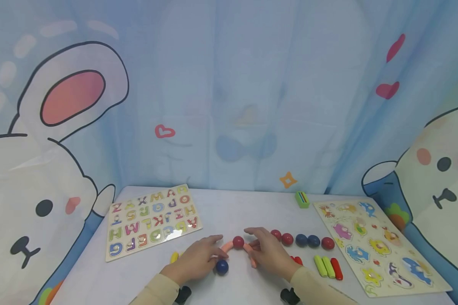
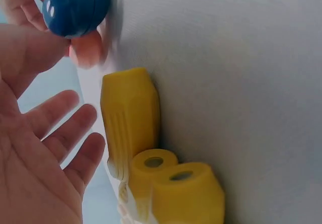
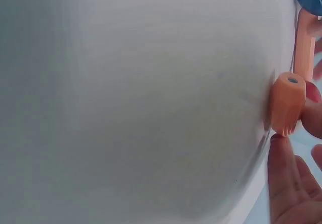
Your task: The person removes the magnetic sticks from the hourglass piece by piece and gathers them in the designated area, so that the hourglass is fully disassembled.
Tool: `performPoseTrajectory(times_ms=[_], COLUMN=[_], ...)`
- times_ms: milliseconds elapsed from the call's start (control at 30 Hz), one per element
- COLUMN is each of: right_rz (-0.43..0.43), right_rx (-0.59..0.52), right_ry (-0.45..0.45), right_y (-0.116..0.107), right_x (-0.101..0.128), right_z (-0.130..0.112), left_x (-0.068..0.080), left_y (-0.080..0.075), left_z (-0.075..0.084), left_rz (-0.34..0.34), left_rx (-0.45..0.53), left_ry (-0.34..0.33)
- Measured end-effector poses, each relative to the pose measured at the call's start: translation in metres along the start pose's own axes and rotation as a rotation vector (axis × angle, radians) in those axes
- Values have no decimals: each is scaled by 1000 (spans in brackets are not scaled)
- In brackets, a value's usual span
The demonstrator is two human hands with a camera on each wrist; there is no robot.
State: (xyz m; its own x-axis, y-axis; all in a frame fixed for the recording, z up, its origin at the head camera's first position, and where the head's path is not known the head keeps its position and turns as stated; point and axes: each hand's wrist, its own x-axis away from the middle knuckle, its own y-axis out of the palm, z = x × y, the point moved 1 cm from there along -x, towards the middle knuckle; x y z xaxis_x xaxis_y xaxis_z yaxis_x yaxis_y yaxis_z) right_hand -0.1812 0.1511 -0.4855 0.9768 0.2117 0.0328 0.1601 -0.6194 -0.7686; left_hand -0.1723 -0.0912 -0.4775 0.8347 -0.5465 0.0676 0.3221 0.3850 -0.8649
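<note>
A red ball (image 1: 238,242) sits between two curved orange magnetic sticks in an arch on the white table. My left hand (image 1: 198,260) pinches the left orange stick (image 1: 227,247) near its lower end, beside a blue ball (image 2: 75,7). In the left wrist view its other fingers are spread apart, near several yellow sticks (image 2: 130,118) on the table. At the arch's right side, my right hand (image 1: 271,254) holds the other orange stick (image 3: 288,103) between thumb and fingers. The blue ball partly hides the left stick in the left wrist view.
A letter puzzle board (image 1: 152,220) lies at the left, an animal puzzle board (image 1: 381,250) at the right. Right of my right hand are red and blue balls (image 1: 307,240), green sticks (image 1: 324,266) and red sticks (image 1: 336,269). A small green block (image 1: 302,199) lies farther back.
</note>
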Motion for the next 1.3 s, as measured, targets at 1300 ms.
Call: performPoseTrajectory(times_ms=[1300], right_rz=[-336], right_rx=[-189], right_ry=[-70], right_y=[25], right_x=[33], right_z=[-17], left_x=[-7], left_y=[15], left_z=[6], left_rz=[80], left_rx=[-19], left_ry=[30])
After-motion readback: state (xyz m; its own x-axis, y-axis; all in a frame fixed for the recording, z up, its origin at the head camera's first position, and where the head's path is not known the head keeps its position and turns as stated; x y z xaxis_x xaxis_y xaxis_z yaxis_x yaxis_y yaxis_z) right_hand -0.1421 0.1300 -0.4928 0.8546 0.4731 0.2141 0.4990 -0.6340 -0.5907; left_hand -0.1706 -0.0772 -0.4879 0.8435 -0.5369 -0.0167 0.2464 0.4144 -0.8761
